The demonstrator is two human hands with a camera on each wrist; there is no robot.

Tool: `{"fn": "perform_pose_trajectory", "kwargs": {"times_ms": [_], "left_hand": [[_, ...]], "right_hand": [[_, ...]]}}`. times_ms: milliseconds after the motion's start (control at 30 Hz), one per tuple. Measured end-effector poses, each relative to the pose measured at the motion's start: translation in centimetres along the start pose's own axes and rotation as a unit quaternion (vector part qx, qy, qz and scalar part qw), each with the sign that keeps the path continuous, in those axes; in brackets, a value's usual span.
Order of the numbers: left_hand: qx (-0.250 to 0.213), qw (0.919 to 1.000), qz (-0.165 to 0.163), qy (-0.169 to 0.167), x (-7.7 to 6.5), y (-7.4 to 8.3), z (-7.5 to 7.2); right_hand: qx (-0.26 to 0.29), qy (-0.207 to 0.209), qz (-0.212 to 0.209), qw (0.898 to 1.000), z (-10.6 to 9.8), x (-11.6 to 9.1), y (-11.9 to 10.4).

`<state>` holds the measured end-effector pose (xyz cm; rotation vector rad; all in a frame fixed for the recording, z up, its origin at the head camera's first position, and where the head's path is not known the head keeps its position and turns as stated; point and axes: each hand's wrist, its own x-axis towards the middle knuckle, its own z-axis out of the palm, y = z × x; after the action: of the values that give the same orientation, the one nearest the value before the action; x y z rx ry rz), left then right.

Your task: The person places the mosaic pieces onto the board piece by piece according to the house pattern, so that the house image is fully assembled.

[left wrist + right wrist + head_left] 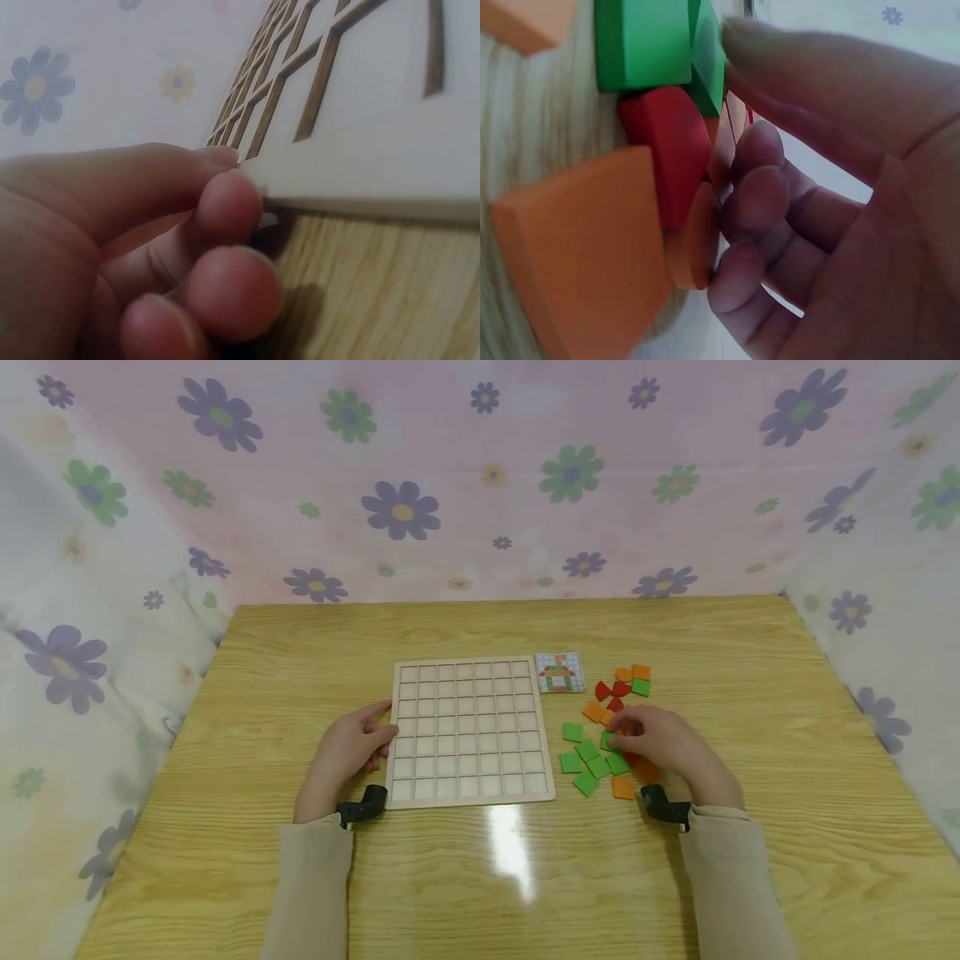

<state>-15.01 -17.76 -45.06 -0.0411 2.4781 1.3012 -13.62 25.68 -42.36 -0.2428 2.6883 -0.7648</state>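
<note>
A square wooden grid board (472,803) lies on the table in the head view. My left hand (352,747) holds the board's left edge, with thumb and index finger at the rim; in the left wrist view the other fingers (232,292) curl beside the edge, close over the tabletop. To the right of the board, my right hand (663,743) is over a loose pile of tiles. Its thumb and index finger pinch a green square tile (606,741). Under its curled fingers (757,199) are a red piece (671,150) and an orange square (585,247).
A small pattern card (560,673) lies by the board's upper right corner. Several green squares (587,750), orange tiles (622,787) and red quarter-round pieces (603,691) are spread between board and right hand. Flowered cloth (480,510) hangs behind the wooden table (420,877).
</note>
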Motion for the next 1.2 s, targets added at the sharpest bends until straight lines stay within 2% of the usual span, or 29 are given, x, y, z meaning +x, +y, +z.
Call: {"fn": "perform_pose_trajectory", "kwargs": {"times_ms": [167,367,600,833,1033,1200], "left_hand": [[-0.002,1.0000,-0.006,0.000,0.1,0.1,0.1],[0.021,0.9997,0.009,0.004,0.1,0.2,-0.1],[0.019,0.9998,0.001,0.007,0.2,0.3,-0.1],[0.048,0.9988,0.007,0.009,0.3,0.4,0.2],[0.068,0.9974,0.014,0.020,0.5,0.3,0.5],[0.062,0.9978,0.021,0.011,0.8,0.0,0.3]], "right_hand": [[0.002,-0.020,-0.008,1.000,0.0,-0.2,-0.2],[0.011,-0.027,0.001,1.000,0.2,0.0,-0.6],[0.011,-0.010,-0.017,1.000,0.5,0.5,-1.3],[0.013,-0.007,-0.008,1.000,0.7,0.3,-1.3],[0.014,0.020,-0.009,1.000,0.7,0.3,-1.3],[0.010,0.036,-0.002,0.999,0.8,0.5,-1.6]]}}
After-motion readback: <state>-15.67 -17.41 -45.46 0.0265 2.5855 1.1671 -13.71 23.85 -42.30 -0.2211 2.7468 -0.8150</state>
